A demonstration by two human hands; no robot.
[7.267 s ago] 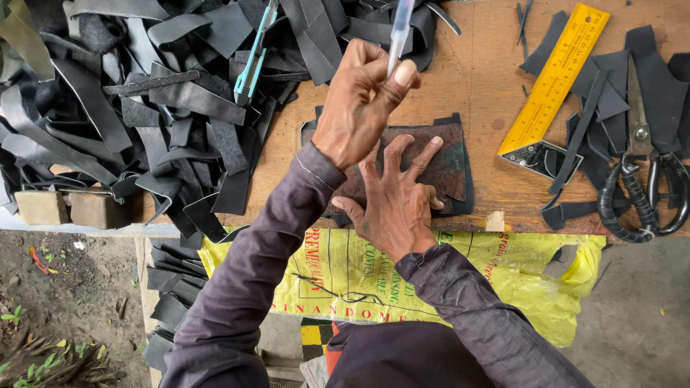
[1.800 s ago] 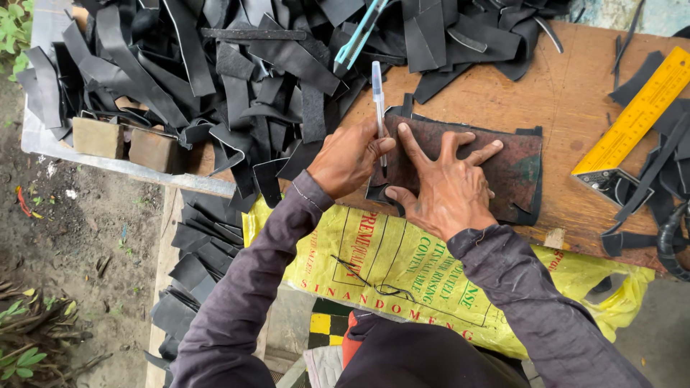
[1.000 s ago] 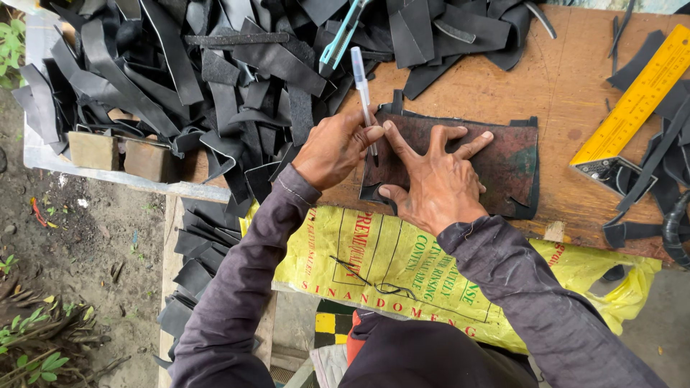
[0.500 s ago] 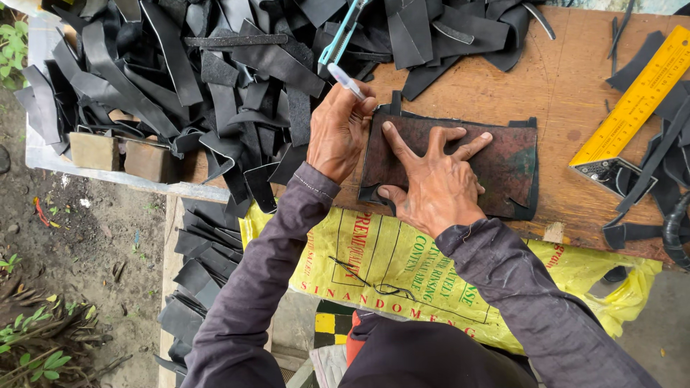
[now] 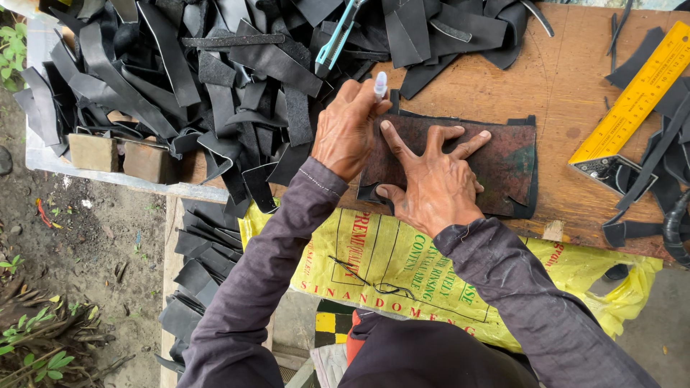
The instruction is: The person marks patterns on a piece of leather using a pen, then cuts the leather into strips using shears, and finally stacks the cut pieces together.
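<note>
A worker's right hand (image 5: 435, 188) presses flat, fingers spread, on a dark rubber sheet (image 5: 503, 162) lying on the wooden bench (image 5: 560, 79), while the left hand (image 5: 348, 129) grips a pen (image 5: 379, 85) at the sheet's left edge, marking apparently under way, the sheet uncut.

Matt, scuffed dark leather sheet (image 5: 503, 162) on bare rough wooden bench (image 5: 560, 79); matt black rubber strips (image 5: 237, 65).
</note>
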